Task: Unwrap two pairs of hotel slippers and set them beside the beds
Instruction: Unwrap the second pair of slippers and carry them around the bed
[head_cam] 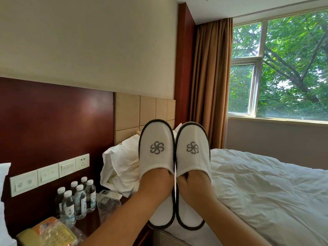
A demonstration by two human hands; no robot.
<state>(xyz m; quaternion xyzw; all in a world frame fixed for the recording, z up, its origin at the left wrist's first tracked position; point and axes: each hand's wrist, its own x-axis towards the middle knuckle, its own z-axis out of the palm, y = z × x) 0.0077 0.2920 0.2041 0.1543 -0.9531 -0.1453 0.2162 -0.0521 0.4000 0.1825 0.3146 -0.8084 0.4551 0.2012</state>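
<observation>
Two white hotel slippers with dark trim and a grey pinwheel logo are held up side by side in front of me, toes pointing up. My left hand (157, 181) is slid inside the left slipper (157, 139). My right hand (192, 183) is tucked into the right slipper (192, 137). The slippers touch along their inner edges and carry no wrapping. Their heels hang down below my wrists, over the near edge of the bed (266, 183). Fingers of both hands are hidden inside the uppers.
A bed with rumpled white sheets fills the right; pillows (120, 167) lean on the headboard. The dark nightstand (95, 222) at left holds several water bottles (78, 199), clear plastic wrap (108, 201) and a yellow packet (53, 231). Wall switches (49, 172) sit above. Curtain and window stand at right.
</observation>
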